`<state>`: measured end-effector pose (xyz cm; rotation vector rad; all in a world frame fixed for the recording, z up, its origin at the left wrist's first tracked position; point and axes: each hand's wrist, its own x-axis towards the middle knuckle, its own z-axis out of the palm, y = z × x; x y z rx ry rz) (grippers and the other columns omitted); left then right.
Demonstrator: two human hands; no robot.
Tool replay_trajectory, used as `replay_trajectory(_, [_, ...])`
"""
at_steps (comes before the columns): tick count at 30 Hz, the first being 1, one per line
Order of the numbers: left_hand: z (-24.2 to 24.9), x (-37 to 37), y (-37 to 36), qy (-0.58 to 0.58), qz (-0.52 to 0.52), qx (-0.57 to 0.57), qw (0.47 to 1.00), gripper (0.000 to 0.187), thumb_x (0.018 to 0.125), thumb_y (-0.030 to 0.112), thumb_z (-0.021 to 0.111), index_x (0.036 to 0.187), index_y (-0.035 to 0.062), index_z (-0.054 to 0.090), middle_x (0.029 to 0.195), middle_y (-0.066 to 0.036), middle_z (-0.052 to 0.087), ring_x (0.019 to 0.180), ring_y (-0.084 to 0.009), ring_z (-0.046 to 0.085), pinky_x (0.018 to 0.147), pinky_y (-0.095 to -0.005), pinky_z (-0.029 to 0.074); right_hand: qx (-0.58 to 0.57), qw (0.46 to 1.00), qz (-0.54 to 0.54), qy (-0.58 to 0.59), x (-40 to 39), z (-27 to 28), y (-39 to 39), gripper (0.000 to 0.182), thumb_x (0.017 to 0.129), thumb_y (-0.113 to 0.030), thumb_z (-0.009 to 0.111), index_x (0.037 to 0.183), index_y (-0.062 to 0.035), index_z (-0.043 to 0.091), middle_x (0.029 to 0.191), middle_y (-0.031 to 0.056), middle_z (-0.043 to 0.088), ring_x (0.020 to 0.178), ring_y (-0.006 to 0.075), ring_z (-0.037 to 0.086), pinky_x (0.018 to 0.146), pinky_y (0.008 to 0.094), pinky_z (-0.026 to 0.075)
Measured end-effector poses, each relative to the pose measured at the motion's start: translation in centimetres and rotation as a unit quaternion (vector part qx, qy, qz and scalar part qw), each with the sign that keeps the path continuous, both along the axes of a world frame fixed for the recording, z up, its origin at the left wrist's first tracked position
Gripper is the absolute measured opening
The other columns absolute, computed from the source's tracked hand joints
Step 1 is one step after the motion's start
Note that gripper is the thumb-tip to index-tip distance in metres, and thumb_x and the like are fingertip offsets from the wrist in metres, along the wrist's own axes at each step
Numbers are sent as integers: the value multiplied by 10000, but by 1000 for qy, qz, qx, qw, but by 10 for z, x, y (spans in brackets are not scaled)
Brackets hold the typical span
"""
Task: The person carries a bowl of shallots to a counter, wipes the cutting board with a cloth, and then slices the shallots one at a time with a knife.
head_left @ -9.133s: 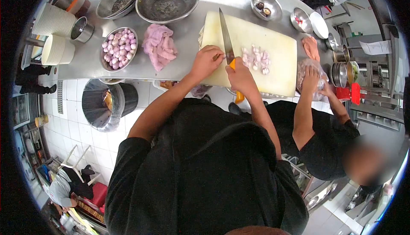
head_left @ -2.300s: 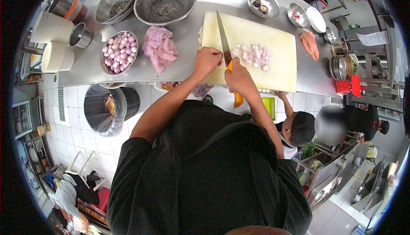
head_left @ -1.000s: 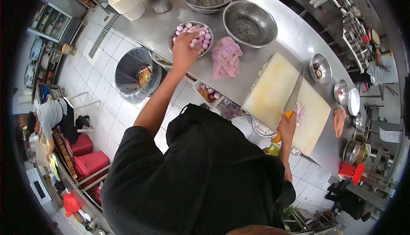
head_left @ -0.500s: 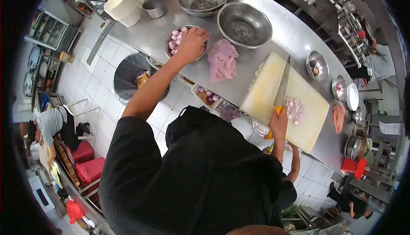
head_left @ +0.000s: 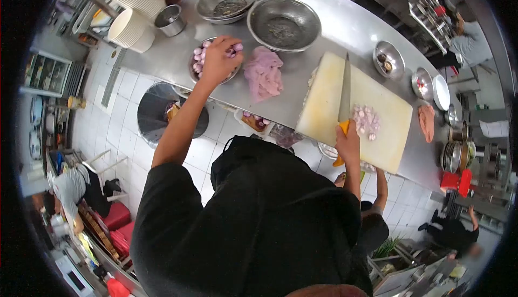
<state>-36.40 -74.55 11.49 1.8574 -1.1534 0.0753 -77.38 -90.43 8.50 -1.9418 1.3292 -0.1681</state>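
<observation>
My left hand is over a metal bowl of peeled shallots, its fingers curled round shallots at the bowl's right side; the palm hides part of the contents. In my right hand is the yellow handle of a kitchen knife. The long blade lies over a white cutting board, pointing toward the far side. Right of the blade, a small heap of chopped shallots rests on the board. A crumpled pink cloth lies between the shallot bowl and the board.
Metal bowls stand behind the cloth, with smaller bowls at the right. Stacked paper cups are at the left. A lined bin sits below the counter edge. A co-worker's arm is near the board's front corner.
My left hand has lifted slightly and drawn back from the bowl's right side, with shallots showing at its fingertips. The view has shifted a little. My right hand still holds the knife over the board.
</observation>
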Motion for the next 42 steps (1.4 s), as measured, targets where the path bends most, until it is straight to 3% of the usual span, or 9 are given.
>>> replay_trajectory(4, [19,-59,-25,307,-128,-84,939,320,815,-1,671,1135,11,697,998,-63,641,845,-148,642,750,-263,522,-77,996,31,-13,1,0,5,467,939,-251,556,1337,-56,409,974,316,660,923,514,625,794,565,487])
replay_trajectory(7, [18,-105,-50,630,-247,-155,720,274,873,-3,639,1145,-20,658,1028,-93,648,914,-179,632,832,-309,517,-72,997,19,-20,0,6,15,500,913,-211,557,1358,-73,376,914,316,659,862,518,629,767,578,492])
replay_trajectory(10, [12,-142,-70,747,-309,-178,561,210,879,9,630,1087,-11,655,1009,-92,665,951,-177,623,863,-322,507,-56,998,7,-15,3,8,21,525,897,-175,545,1375,-83,347,880,327,650,832,524,626,753,581,493])
replay_trajectory(11, [13,-153,-74,754,-291,-158,567,155,867,7,654,1022,0,654,969,-81,670,927,-179,625,846,-308,502,-46,999,3,-16,4,11,22,527,894,-164,537,1377,-85,341,874,331,647,828,526,625,750,580,493])
replay_trajectory(14, [-3,-171,-95,609,-344,-44,714,196,872,39,656,1067,21,646,967,-72,655,911,-170,627,840,-307,497,-64,998,-3,-27,4,12,24,482,911,-162,524,1352,-73,351,861,332,645,810,528,625,737,586,490])
replay_trajectory(15, [-5,-176,-102,495,-330,28,803,247,810,62,717,1044,11,658,932,-61,652,856,-160,638,802,-296,508,-70,997,-5,-25,4,10,24,471,916,-166,523,1344,-69,354,862,331,645,809,528,625,738,588,488])
replay_trajectory(18, [-14,-191,-121,195,-377,88,901,279,755,68,729,1019,5,667,908,-75,649,814,-164,646,769,-290,518,-74,997,-15,-16,2,12,21,441,928,-180,525,1319,-56,364,854,330,645,805,531,623,732,597,483])
replay_trajectory(25, [-59,-208,-133,17,-353,102,930,286,749,113,691,1022,29,678,1064,-118,605,957,-303,632,865,-371,518,-97,995,-11,-27,1,12,20,380,948,-194,527,1271,-49,388,840,333,643,785,534,620,702,601,483])
replay_trajectory(42, [-72,-220,-121,99,-256,-10,961,119,825,125,683,892,31,711,931,-108,662,908,-299,633,824,-386,515,-59,995,48,59,18,58,21,297,960,-185,502,1160,-3,380,820,331,644,798,517,631,740,587,491])
